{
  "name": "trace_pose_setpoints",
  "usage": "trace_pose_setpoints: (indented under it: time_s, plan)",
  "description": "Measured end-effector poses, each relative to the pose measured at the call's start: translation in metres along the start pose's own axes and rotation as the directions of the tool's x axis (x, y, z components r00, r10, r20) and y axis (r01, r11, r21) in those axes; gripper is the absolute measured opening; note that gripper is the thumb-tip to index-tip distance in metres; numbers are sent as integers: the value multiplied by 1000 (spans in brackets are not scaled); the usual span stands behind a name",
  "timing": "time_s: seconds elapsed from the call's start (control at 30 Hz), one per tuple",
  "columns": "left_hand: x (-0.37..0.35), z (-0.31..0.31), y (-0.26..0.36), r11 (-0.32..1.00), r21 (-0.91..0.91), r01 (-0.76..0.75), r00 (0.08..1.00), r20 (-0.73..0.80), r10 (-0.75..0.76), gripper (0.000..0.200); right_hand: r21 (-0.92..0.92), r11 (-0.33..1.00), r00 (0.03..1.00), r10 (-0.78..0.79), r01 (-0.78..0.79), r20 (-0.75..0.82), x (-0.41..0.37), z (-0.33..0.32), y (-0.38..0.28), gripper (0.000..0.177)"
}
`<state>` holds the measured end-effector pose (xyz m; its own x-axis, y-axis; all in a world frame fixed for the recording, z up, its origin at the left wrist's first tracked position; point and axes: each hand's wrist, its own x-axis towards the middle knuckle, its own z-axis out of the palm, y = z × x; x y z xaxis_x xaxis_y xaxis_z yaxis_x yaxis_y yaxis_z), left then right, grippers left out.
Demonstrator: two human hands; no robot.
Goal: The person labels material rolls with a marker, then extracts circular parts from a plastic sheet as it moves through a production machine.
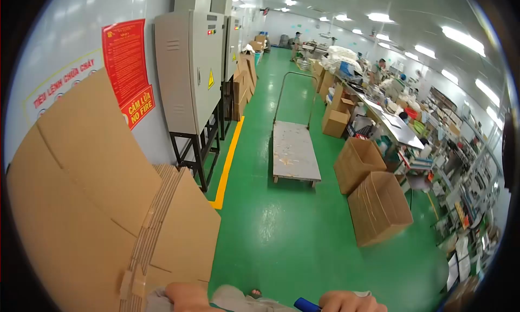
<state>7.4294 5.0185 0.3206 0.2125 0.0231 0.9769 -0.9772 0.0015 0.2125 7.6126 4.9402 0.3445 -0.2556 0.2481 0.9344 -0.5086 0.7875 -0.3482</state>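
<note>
My right grip is closed around a blue object at the bottom edge, well apart from the cardboard stack; I'd keep that hold firm and clear of the sheet edges. Left grip shows just beside the stack's lower end, fingers out of frame, so I can't tell whether it's open or closed. Blue object is partly cut off and covered; can't make out its type.
</note>
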Motion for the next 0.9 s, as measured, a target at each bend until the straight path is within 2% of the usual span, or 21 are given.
trace_pose_setpoints:
  time_s: [0.1, 0.13, 0.2, 0.27, 0.37, 0.4, 0.43, 0.5, 0.53, 0.57, 0.6, 0.7, 0.73, 0.77, 0.8, 0.83, 0.9]
  plan:
    - [11, -122, -37, 999, 49, 3, 996, 90, -7, 21, 69, 997, 990, -45, 36, 132, 20, -118, 79, 22]
    - [6, -163, -55, 1000, -9, -12, 998, 63, 13, 18, 80, 996, 985, -48, 35, 164, 19, -158, 109, 22]
    - [-3, -256, -91, 999, -44, -2, 990, 139, 8, 16, 76, 996, 980, -62, 48, 191, 17, -234, 173, 22]
    - [-13, -354, -128, 999, -43, 9, 984, 176, -1, 15, 36, 999, 988, -31, 26, 152, 18, -302, 231, 24]
    - [15, -504, -185, 952, 302, -42, 984, 179, -13, 11, 1, 998, 995, -57, 57, -78, 42, -403, 304, 30]
    - [28, -549, -209, 948, 315, -37, 984, 179, -21, 11, -21, 997, 988, -74, 71, -132, 55, -438, 324, 34]
    - [42, -595, -233, 945, 327, -25, 981, 188, -39, 12, -83, 996, 992, 6, -16, -130, 62, -481, 336, 27]
    - [67, -678, -271, 948, 318, -30, 966, 253, -54, 8, -101, 994, 996, 35, -44, -86, 76, -563, 363, 19]
    - [74, -722, -298, 948, 315, -47, 963, 265, -41, 8, -198, 978, 986, 28, -61, -166, 74, -598, 378, 9]
    - [77, -765, -325, 947, 315, -65, 961, 275, -26, 7, -208, 976, 983, 26, -64, -180, 74, -639, 398, 5]
    - [77, -807, -351, 943, 327, -52, 963, 265, -39, 3, -274, 960, 983, -1, -50, -183, 72, -677, 419, 4]
    - [70, -923, -438, 925, 371, -87, 994, 99, 54, 23, -398, 917, 996, -31, -6, -88, 68, -815, 482, 4]
    - [80, -958, -467, 904, 403, -146, 989, 59, 133, 26, -419, 908, 998, -30, 4, -55, 70, -861, 499, 4]
    - [93, -999, -495, 904, 384, -188, 982, 72, 174, 18, -410, 912, 999, -26, 10, -34, 76, -911, 517, 6]
    - [108, -1042, -520, 904, 365, -223, 975, 87, 206, 11, -433, 894, 989, -144, 116, -33, 85, -959, 542, 7]
    - [122, -1078, -531, 897, 410, -169, 985, 41, 167, 10, -459, 867, 967, -248, 195, -57, 95, -999, 569, 8]
    - [148, -1148, -553, 873, 484, -51, 995, -53, 88, 10, -402, 887, 944, -303, 229, -130, 128, -1075, 614, 16]
